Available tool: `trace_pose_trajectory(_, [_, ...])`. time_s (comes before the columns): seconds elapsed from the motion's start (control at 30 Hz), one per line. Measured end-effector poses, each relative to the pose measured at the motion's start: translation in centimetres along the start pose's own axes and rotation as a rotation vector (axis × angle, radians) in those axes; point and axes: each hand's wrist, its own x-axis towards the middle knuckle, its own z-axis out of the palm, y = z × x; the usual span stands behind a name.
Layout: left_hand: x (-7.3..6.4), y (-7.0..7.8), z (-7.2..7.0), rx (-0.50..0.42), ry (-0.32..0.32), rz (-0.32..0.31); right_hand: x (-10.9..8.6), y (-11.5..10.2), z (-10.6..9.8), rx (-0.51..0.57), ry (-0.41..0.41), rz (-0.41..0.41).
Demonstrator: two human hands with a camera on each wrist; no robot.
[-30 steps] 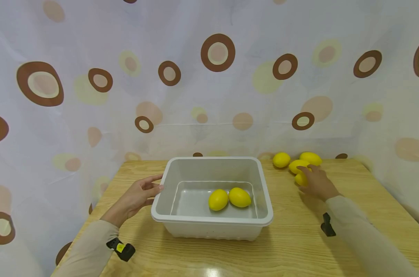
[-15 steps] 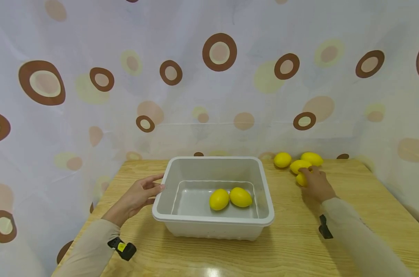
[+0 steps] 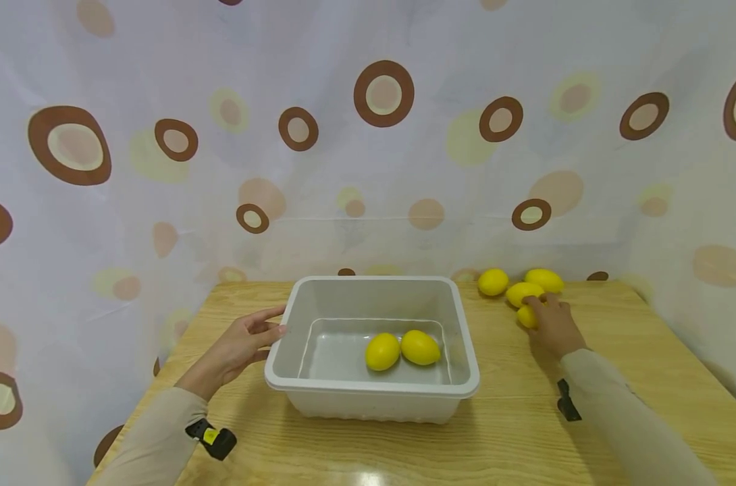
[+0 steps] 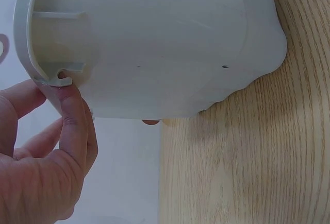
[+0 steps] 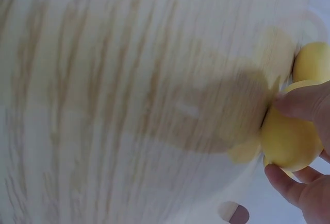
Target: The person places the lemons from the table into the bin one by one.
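Note:
A light grey plastic tub stands on the wooden table with two yellow lemons lying in its right half. At the tub's left side my left hand pinches the rim, the fingertips tucked at the lip in the left wrist view. Far to the right, my right hand grips a lemon between thumb and fingers, low over the table. That lemon is partly covered by the hand in the head view. Close behind it lie more lemons, near the table's back edge.
The wooden table ends at a patterned curtain hanging behind it and at both sides. Bare tabletop lies between the tub and the right-hand lemons. Each wrist carries a black strap-on device.
My right hand has closed round the nearest lemon, its wrist shifting slightly to the left. The left hand and the tub stay in place.

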Motion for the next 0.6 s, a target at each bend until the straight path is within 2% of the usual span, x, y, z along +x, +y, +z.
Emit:
trace_pose_trajectory(0.23, [-0.02,-0.10,0.00,0.003,0.002,-0.004,-0.21,-0.33,-0.14,-0.005,-0.011,0.007])
trace_pose_trajectory(0.6, [0.04,-0.16,-0.07,0.015,-0.002,-0.001,-0.43,0.30,-0.26,-0.038,0.007,-0.030])
